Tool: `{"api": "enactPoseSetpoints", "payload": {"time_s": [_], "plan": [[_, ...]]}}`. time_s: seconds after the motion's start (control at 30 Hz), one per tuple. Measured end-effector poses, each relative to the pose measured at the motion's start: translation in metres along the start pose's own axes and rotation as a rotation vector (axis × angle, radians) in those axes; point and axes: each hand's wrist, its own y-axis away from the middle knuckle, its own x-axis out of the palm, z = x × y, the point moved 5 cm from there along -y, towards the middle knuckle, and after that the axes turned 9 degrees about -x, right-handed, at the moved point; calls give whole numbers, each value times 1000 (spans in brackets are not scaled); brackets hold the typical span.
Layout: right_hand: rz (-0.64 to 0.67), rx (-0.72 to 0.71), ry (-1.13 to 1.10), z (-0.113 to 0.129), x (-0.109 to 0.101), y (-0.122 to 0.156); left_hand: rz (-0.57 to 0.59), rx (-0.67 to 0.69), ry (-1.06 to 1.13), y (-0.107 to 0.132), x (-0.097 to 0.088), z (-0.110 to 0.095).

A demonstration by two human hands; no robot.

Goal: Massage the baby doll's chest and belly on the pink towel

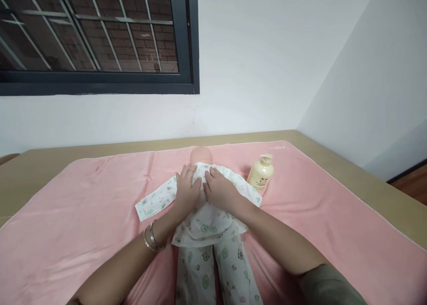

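A baby doll in a white printed top (pixel 208 222) lies stretched out on a pink blanket. Its bald head (pixel 201 154) points away from me, and no face shows. My left hand (pixel 188 187) rests flat on the upper left of the top, fingers extended, with two bangles on the wrist. Beside it, my right hand (pixel 220 189) lies on the upper middle of the top, fingers stretched forward. Both hands touch the cloth and hold nothing. The left sleeve (pixel 156 203) spreads outward; white printed trousers (pixel 196 274) cover the legs, which run toward me.
A cream pump bottle (pixel 262 174) stands just beyond the doll's right sleeve. The pink blanket (pixel 83 216) covers most of the tan table (pixel 333 160). White walls rise behind and to the right, with a dark-framed barred window (pixel 183 80) at upper left.
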Motion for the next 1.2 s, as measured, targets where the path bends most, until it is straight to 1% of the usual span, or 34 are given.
{"api": "enactPoseSetpoints", "payload": {"time_s": [0.07, 0.13, 0.2, 0.27, 0.33, 0.4, 0.5, 0.67, 0.73, 0.8, 0.87, 0.93, 1.0, 1.13, 1.2], "plan": [[10, 26, -58, 1, -4, 4, -15, -11, -57, -16, 4, 10], [-46, 82, -92, -6, -5, 2, -17, -14, -100, -24, 12, 19], [-111, 119, -82, -14, 1, -3, -21, -3, -128, -24, 19, 26], [-138, 131, -63, -20, 13, -7, -28, 11, -150, -22, 22, 29], [-149, 134, -56, -21, 23, -9, -36, 28, -164, -21, 22, 30], [-159, 132, -56, -21, 28, -8, -44, 49, -172, -22, 20, 28], [-147, 114, -73, -24, 27, -9, -56, 74, -189, -19, 18, 25], [-127, 111, -108, -34, 21, -14, -125, 122, -332, 1, 17, 17], [-119, 131, -73, -28, 20, -11, -104, 146, -360, 1, 18, 17], [-123, 120, -4, -12, 19, -4, -54, 137, -368, -7, 16, 20], [-136, 63, 61, 8, 17, 3, -8, 97, -380, -21, 13, 25], [-138, 23, 68, 18, 15, 6, 21, 75, -397, -29, 10, 26], [-135, 56, 16, 10, 14, 3, 23, 116, -427, -25, 10, 21], [-92, 220, -74, -27, 19, -11, 10, 329, -502, 7, 20, 0], [-85, 237, -69, -31, 22, -13, 17, 387, -503, 14, 24, -4]]}}
